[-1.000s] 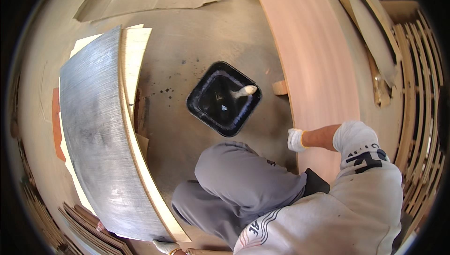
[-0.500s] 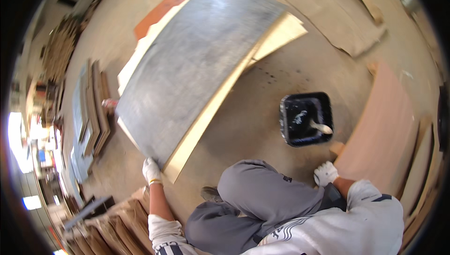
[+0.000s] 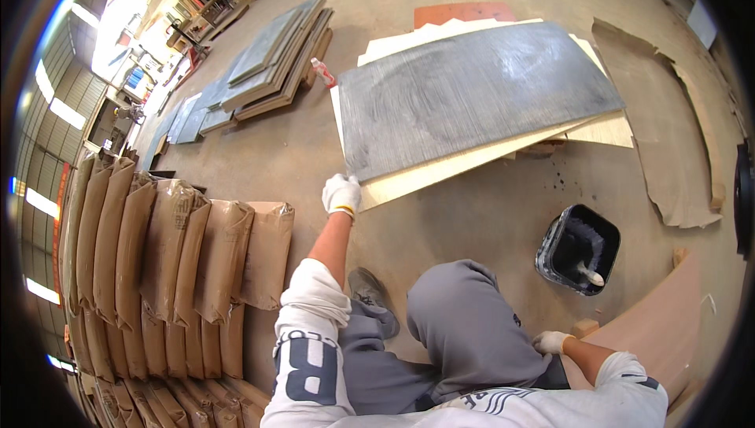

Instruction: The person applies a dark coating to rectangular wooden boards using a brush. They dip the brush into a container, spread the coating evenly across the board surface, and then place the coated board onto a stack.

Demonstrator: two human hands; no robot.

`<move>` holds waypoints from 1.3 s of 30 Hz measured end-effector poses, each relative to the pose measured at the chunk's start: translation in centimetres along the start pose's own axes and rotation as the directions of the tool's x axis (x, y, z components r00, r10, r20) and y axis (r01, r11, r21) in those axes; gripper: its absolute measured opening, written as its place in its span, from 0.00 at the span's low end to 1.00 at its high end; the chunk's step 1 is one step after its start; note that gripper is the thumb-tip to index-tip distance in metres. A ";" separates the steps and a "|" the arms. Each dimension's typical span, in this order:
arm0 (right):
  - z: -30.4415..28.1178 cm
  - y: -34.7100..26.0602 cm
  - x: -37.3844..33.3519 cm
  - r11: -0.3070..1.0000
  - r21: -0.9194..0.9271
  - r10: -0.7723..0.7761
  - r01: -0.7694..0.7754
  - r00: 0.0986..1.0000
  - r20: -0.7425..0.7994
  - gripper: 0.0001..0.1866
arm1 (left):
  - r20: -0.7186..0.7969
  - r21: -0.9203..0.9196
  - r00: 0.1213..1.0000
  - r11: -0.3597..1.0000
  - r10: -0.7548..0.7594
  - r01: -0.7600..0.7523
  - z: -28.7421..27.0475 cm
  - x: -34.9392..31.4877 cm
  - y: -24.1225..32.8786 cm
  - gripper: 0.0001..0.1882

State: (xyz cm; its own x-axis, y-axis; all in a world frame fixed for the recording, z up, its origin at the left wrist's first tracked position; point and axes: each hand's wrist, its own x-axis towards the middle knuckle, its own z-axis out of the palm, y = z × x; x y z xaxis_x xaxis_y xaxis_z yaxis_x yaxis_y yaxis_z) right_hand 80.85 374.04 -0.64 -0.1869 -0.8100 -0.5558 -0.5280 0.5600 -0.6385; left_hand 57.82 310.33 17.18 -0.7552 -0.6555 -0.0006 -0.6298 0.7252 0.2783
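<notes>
My left hand (image 3: 342, 193), in a white glove, is closed at the near-left corner of a dark grey, streaked board (image 3: 472, 94). That board lies on top of a stack of pale boards (image 3: 440, 180), fanned at slightly different angles. Beside my right knee rests my right hand (image 3: 553, 341), also gloved, with its fingers curled and partly hidden; nothing shows in it. A black square tub (image 3: 578, 249) stands on the floor right of the stack. In it sits a brush (image 3: 590, 274) with a pale handle, among dark, wet-looking smears.
Several brown paper-wrapped bundles (image 3: 169, 247) are piled at my left. Beyond them lies a stack of grey boards (image 3: 267, 62), with a red-and-white bottle (image 3: 322, 72) nearby. A brown sheet (image 3: 657, 129) lies at the far right, a pinkish board (image 3: 657, 326) at the near right. An orange-red board (image 3: 464, 12) pokes out behind the stack.
The view has swung left, so the stack and tub appear farther right and the wrapped bundles show more fully. My left hand stays at the board's corner; my right hand stays by the knee.
</notes>
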 end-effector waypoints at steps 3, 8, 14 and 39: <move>-4.1 0.4 3.3 0.965 0.242 -0.053 0.100 0.980 -0.194 0.15 | -0.001 0.033 0.999 0.998 -0.047 0.047 0.3 -1.9 2.7 0.23; -17.2 -8.1 10.5 0.298 0.946 0.490 0.130 0.830 -0.268 0.16 | 0.197 0.140 0.980 0.990 -0.041 0.013 0.3 -7.6 4.1 0.27; -28.2 -4.3 14.4 -0.213 0.670 0.556 0.712 0.652 -0.515 0.31 | 0.737 -0.638 0.657 0.481 0.158 0.601 4.0 -14.4 4.3 0.23; -32.2 -6.3 17.8 -0.483 0.476 0.553 0.735 0.678 -0.484 0.21 | 0.782 -0.612 0.610 0.341 0.127 0.714 -2.7 -16.1 -19.9 0.15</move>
State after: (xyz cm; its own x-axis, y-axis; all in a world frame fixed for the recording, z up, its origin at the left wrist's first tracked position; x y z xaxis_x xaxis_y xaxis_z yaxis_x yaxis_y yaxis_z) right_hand 54.22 350.49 10.66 -0.8198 -0.3236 -0.4725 0.5125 -0.7826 -0.3534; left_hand 83.01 305.89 14.22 -0.6831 -0.1425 -0.7163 -0.6423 -0.3498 0.6820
